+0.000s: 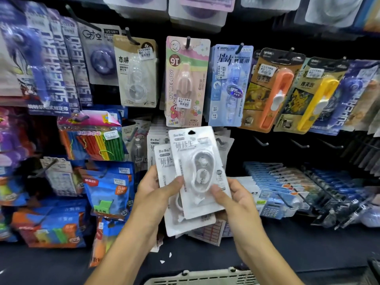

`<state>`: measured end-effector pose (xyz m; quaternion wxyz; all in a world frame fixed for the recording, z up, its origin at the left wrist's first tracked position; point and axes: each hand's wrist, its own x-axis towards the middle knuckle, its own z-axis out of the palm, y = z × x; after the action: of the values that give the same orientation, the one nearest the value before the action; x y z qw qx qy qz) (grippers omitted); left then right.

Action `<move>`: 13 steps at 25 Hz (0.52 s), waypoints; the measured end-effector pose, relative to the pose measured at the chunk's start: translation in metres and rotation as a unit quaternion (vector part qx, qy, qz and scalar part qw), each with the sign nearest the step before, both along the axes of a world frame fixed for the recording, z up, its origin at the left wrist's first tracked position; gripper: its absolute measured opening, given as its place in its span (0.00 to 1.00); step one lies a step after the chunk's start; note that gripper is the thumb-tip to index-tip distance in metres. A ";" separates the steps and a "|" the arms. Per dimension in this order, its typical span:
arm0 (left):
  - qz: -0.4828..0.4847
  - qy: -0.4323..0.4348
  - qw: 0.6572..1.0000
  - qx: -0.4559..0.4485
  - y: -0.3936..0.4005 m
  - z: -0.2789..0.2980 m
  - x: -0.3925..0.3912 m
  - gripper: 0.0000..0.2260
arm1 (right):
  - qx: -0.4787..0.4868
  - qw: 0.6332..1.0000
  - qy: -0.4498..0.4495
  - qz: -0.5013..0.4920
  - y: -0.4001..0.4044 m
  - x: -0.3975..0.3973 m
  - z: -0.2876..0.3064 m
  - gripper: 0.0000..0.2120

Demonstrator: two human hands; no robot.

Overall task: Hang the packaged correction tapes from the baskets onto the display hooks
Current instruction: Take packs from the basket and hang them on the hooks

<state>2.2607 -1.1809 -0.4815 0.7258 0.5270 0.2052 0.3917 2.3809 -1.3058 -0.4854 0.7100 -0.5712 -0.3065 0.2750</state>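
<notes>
Left hand (156, 190) gripping white blister-packed correction tapes (174, 202), right hand (236, 198) pinching the front pack (199, 171) — oval dispenser, grey lettering

1. Only one view exists, the head view, worn on the person's head, so no second view shares any part of the scene
2. It faces forward and slightly down at a black display wall of metal hooks (261, 143) hung with carded stationery packs
3. It sits close: the pink carded pack (186, 83) hangs near the frame's centre, and both forearms rise from the bottom edge
4. The wide angle bends the side packs outward, and the beige slotted plastic basket rim (205, 276) just shows at the bottom edge, directly below the camera
</notes>
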 end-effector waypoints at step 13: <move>0.093 0.032 0.994 0.041 0.000 0.003 -0.003 0.13 | -0.009 0.963 -0.068 -0.262 -0.027 0.030 -0.010 0.11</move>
<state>2.2580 -1.1808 -0.4790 0.6571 0.5473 0.2596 0.4486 2.4114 -1.3329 -0.4958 0.7293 -0.6554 -0.1915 0.0427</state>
